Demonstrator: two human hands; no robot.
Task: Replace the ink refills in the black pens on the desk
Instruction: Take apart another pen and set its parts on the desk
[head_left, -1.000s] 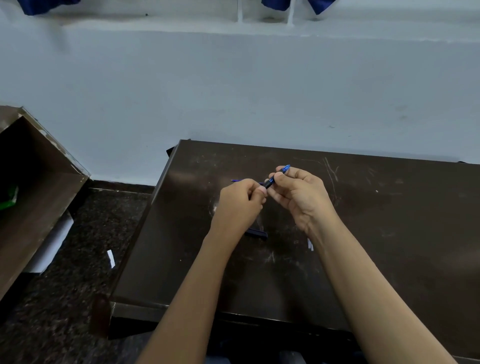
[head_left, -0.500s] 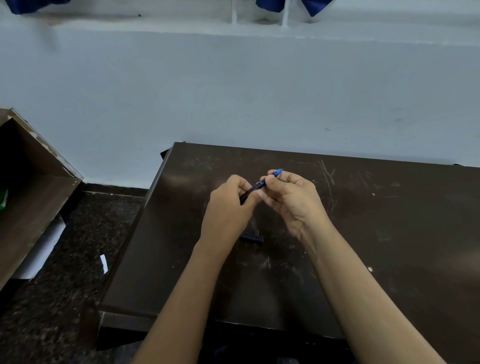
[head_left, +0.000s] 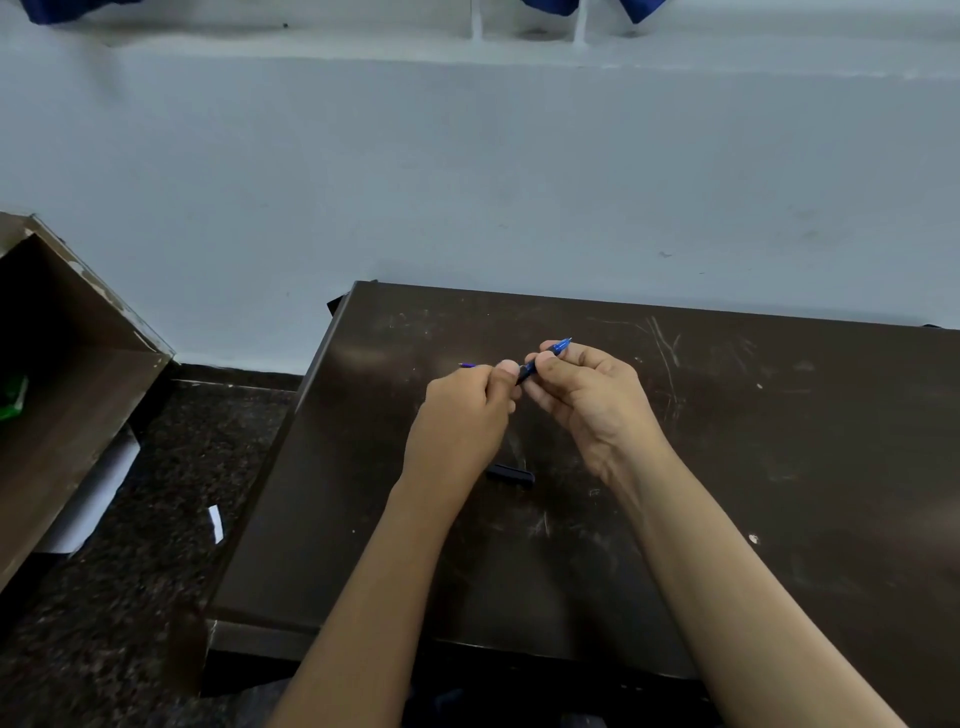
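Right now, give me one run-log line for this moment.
left hand: pinches refill | right hand: grips blue-tipped pen | black pen part: lies on desk, untouched | stage: refill swap underway

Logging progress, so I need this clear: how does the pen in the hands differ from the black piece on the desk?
The pen is pinched between left hand and right hand, tilted; the black piece lies flat on the desk, untouched. The pen has a blue end; the black piece shows none. Both are slender.
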